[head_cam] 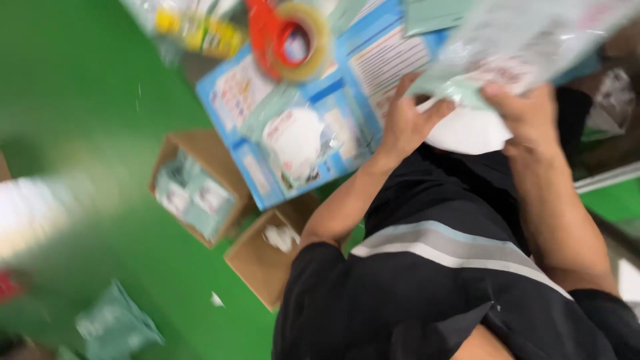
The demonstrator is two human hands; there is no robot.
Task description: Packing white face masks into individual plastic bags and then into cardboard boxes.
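While the view blurs with motion, my left hand (407, 123) and my right hand (527, 113) both grip a pale green plastic packet (513, 47), thumbs on its lower edge, held up over a white round object (467, 133) at my lap. Beyond it lies a blue printed sheet (293, 140) with a red tape dispenser (287, 37) on top. Two open cardboard boxes (200, 187) sit on the green floor (80, 100), one holding more green packets.
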